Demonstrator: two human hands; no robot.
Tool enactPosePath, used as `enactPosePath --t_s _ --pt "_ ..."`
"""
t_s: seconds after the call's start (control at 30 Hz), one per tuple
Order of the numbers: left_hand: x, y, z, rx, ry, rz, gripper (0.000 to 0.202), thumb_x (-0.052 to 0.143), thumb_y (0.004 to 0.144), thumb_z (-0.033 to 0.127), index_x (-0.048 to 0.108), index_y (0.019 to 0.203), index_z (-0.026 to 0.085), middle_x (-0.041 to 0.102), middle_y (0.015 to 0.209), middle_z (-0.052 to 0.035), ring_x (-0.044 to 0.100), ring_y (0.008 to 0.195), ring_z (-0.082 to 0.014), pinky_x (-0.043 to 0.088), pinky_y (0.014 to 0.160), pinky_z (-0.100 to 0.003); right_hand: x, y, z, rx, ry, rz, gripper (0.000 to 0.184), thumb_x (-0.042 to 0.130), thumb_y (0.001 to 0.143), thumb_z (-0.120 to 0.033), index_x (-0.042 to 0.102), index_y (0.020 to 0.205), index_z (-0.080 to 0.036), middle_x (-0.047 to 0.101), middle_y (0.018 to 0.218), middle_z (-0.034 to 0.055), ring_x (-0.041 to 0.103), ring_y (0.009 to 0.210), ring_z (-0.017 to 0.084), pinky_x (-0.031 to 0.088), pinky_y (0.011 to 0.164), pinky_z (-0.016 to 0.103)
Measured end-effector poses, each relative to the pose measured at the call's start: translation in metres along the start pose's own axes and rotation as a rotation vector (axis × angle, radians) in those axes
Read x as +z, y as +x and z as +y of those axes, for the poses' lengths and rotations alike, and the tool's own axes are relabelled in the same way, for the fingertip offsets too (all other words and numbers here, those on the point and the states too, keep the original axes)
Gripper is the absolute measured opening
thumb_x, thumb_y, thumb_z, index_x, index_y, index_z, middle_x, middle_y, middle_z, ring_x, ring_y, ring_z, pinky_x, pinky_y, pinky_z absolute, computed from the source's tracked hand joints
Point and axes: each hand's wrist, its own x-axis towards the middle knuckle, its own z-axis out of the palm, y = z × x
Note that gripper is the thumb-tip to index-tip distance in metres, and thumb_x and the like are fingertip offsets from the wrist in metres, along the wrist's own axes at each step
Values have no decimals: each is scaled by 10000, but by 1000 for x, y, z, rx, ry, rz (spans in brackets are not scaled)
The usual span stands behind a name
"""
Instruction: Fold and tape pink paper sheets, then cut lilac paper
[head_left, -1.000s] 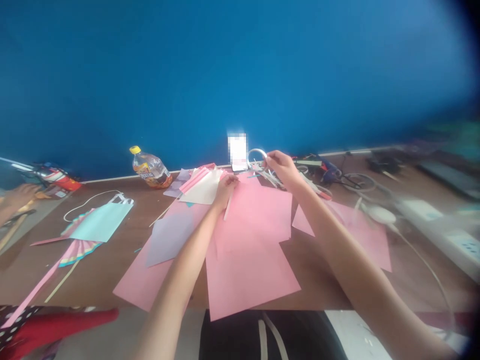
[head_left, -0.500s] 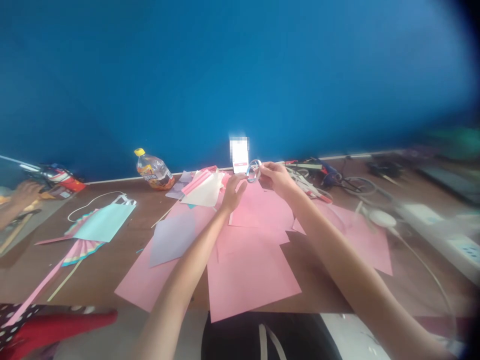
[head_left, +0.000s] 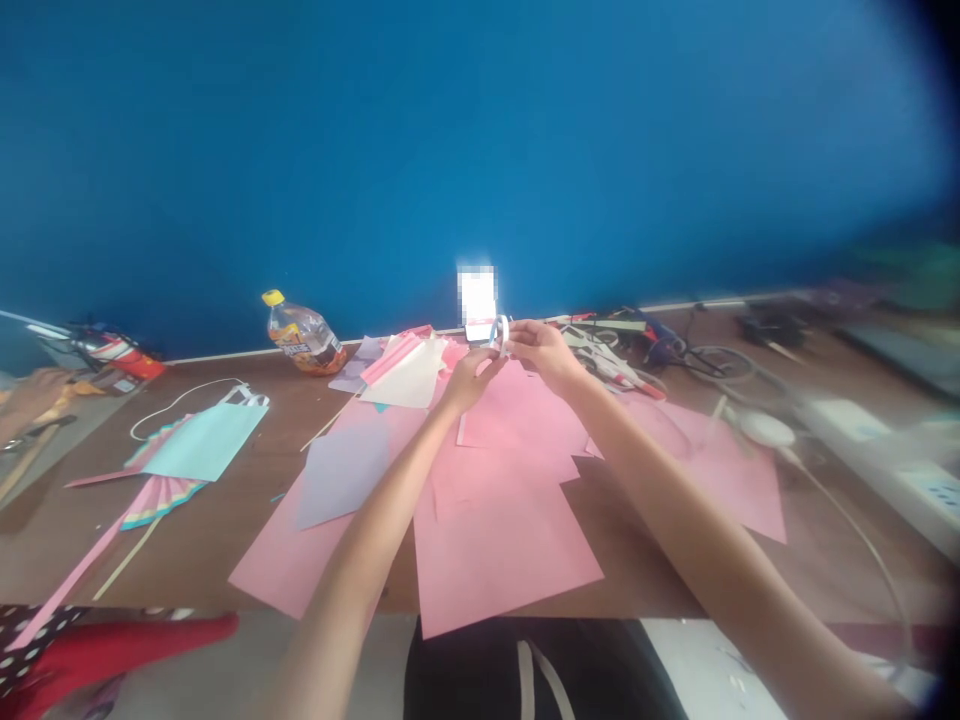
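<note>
Bright, even daylight fills the view, with only faint soft shadows on the table. The whole picture is slightly soft. The right edge smears into heavy blur and darkens at the corner, with straight lines bowed by the lens.

Tape roll held up over pink sheets.
The right hand pinches the roll (edge-on, blurred) while the left hand touches it from below; a bottle lies far left by the wall.
</note>
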Motion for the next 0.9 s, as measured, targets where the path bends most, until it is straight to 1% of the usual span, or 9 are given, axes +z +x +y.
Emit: enactPosePath --t_s 0.1,0.2,0.3,0.37,0.47,0.57,0.7,0.8,0.9 --pt "2 0 1 -21 -113 19 186 637 844 297 660 1002 203 677 1104 -63 593 1113 -226 408 1021 -358 1 0 0 -32 -93 -8 368 768 641 -283 638 969 -178 705 874 58 603 724 149 463 605 267" --pt "0 2 6 -16 -205 122 201 564 896 323 619 1044 198 666 1061 -63 624 1013 -193 459 936 -328 1 -1 1 -52 -178 -64 320 723 663 -259 649 963 -173 703 863 59 608 753 161 447 603 260" --pt "-8 3 13 22 -99 312 253 578 898 374 587 1094 214 634 1105 -75 614 988 -185 476 874 -303 2 -2 1 -76 -278 -109 248 667 701 -254 676 934 -169 687 823 48 596 750 162 429 605 258" --pt "-14 4 15 87 23 346 290 631 866 392 608 1099 221 607 1179 -92 578 1097 -212 464 920 -311 1 -2 1 -82 -336 -114 217 635 716 -255 691 908 -173 666 794 33 553 694 142 401 581 253" --pt "-21 7 15 162 77 172 273 616 879 421 671 1050 215 626 1196 -99 552 1181 -235 437 1000 -340 -1 -1 2 -83 -369 -104 180 585 721 -247 690 848 -174 620 744 16 481 630 118 360 552 249" --pt "-22 9 12 100 -39 33 323 591 895 456 670 1068 196 696 1045 -84 651 959 -198 490 913 -341 -2 0 3 -58 -312 -82 181 534 730 -256 661 833 -176 570 693 5 444 609 116 339 536 247" --pt "-19 8 15 -5 -214 -83 411 697 809 478 627 1083 180 716 912 -69 675 753 -163 536 767 -316 -2 0 4 -32 -206 -26 215 556 730 -301 630 898 -188 523 663 -17 429 595 117 338 535 247" --pt "-19 5 22 -29 -323 -140 400 732 783 460 595 1034 180 715 837 -62 691 749 -171 546 780 -336 -4 -1 3 -23 -180 -55 178 558 737 -308 630 848 -190 509 654 -18 435 589 116 355 558 258" --pt "-20 4 29 -32 -383 -179 352 683 827 477 566 980 182 715 828 -66 695 780 -174 539 802 -345 -8 -1 3 -14 -147 -109 188 567 743 -316 639 866 -194 522 668 -14 461 611 122 365 571 258"
